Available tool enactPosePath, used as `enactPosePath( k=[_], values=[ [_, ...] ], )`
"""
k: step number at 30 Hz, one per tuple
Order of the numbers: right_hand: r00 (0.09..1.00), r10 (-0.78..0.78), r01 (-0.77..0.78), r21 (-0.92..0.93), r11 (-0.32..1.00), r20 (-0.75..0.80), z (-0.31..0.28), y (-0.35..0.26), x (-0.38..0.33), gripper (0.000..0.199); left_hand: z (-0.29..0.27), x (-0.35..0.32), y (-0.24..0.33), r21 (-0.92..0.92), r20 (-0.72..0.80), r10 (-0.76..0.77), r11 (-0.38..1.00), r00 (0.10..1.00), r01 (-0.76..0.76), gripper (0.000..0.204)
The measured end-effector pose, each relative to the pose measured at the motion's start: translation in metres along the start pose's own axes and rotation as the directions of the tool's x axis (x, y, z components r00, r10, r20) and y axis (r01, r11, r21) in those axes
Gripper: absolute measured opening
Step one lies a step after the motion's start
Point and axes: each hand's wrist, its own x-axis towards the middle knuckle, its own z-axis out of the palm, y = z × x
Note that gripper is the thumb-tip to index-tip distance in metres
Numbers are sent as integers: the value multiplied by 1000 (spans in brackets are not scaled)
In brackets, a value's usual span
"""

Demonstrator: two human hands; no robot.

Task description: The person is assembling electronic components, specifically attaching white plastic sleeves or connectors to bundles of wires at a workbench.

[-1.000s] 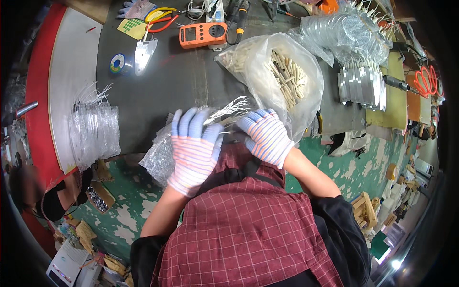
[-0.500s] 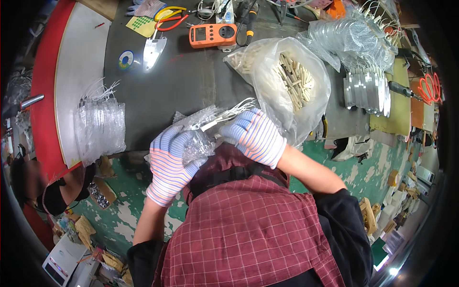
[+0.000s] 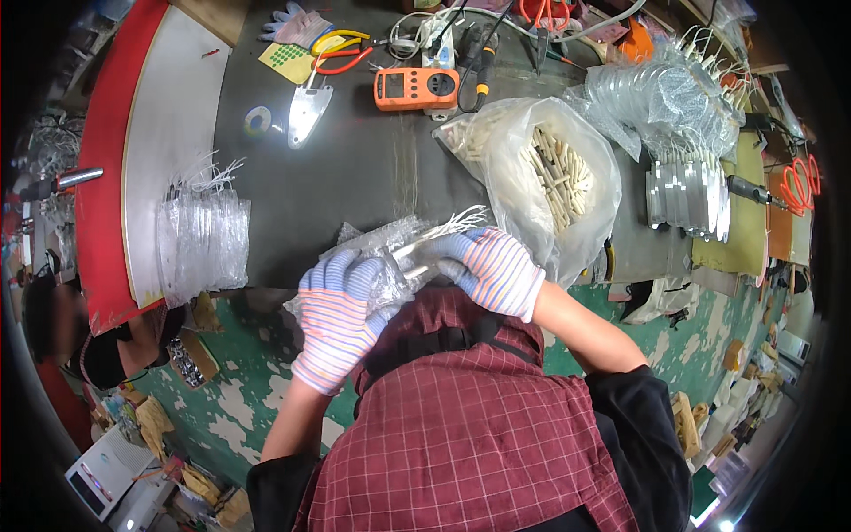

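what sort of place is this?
Probably a small workshop for assembling electrical parts: an orange meter with a socket and hand tools on the dark bench, plus a row of wired metal pieces.

I can read no words, numbers or signs from here. Toward the far edge of my desk (image 3: 355, 160), the orange meter (image 3: 416, 89) carries a small display (image 3: 394, 85), too tiny for me to make out. Near the far left corner, the yellow sheet (image 3: 287, 64) bears rows of green, dot-like marks that I cannot read as text. Farther left, the round disc's (image 3: 257, 121) face looks too washed out to read.
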Motion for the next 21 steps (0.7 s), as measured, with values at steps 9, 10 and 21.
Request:
enactPosePath(
  k=[9,10,21],
  values=[
    [945,326,-297,314,902,-41,-28,18,-36,25,12,-1,2,-85,36,-51,995,998,54,60],
    [916,392,-332,399,855,-79,-29,22,-39,24,14,1,1,-79,32,-47,996,998,50,60],
    [835,464,-291,477,829,-297,-12,13,-36,23,4,9,3,27,12,-28,999,1000,27,68]
  ],
)
